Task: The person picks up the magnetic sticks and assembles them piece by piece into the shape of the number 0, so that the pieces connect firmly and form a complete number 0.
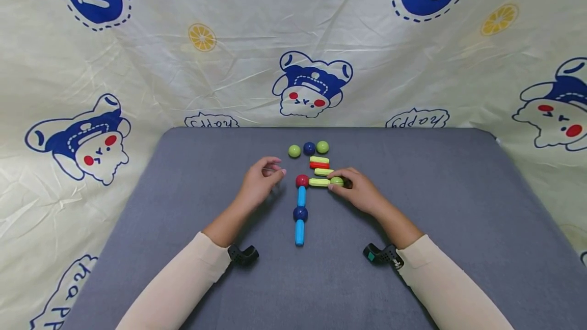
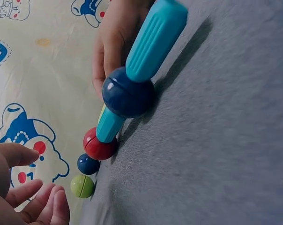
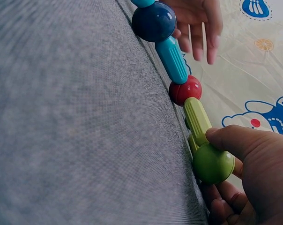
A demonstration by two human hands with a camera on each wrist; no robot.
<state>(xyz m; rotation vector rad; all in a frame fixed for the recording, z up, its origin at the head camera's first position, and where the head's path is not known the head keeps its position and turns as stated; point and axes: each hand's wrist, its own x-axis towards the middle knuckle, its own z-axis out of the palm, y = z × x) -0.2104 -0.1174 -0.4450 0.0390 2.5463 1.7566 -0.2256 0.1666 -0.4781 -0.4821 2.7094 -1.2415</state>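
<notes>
My right hand (image 1: 358,190) holds a green ball (image 3: 213,164) at the right end of a yellow-green rod (image 1: 319,182), its thumb lying along the rod's end. That rod's other end meets a red ball (image 1: 302,181). From the red ball a blue rod (image 1: 301,196) runs toward me to a dark blue ball (image 1: 300,214), followed by a second blue rod (image 1: 299,233). To the left of the red ball, my left hand (image 1: 259,180) hovers with loosely bent fingers and nothing in them.
Behind the joined pieces lie another yellow-green rod (image 1: 323,172), a red rod (image 1: 319,165) and a further yellow-green rod (image 1: 319,159). Farther back sit two green balls (image 1: 294,151) with a dark blue ball (image 1: 309,148) between them. A printed cloth (image 1: 247,80) hangs behind the grey table (image 1: 206,167).
</notes>
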